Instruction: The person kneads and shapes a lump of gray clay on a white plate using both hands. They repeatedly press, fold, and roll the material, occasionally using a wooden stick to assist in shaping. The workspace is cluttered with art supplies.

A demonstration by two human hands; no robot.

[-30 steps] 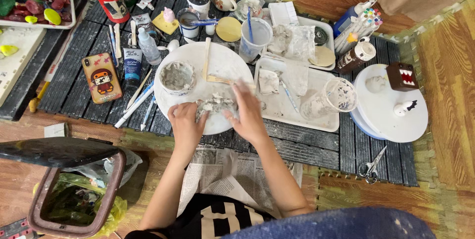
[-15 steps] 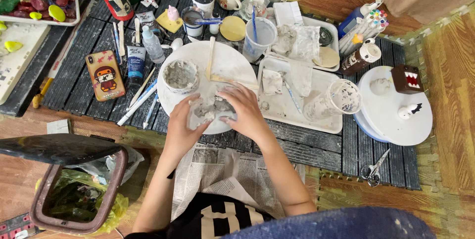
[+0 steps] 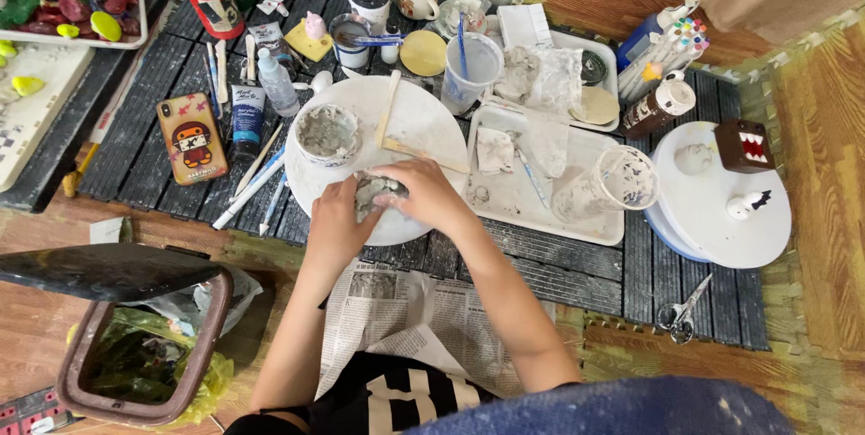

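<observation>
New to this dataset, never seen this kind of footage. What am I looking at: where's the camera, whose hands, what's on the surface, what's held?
There is no machine here. One camera sits on a person's head and looks down at their own two bare hands. The left hand and right hand together cup a grey lump of clay over a round white board. On that board stand a small clay-smeared bowl and flat wooden sticks. To the right lies a white tray with a smeared plastic cup. To the left are a phone in an orange case and a paint tube. Newspaper covers the lap, and scissors lie lower right.
</observation>
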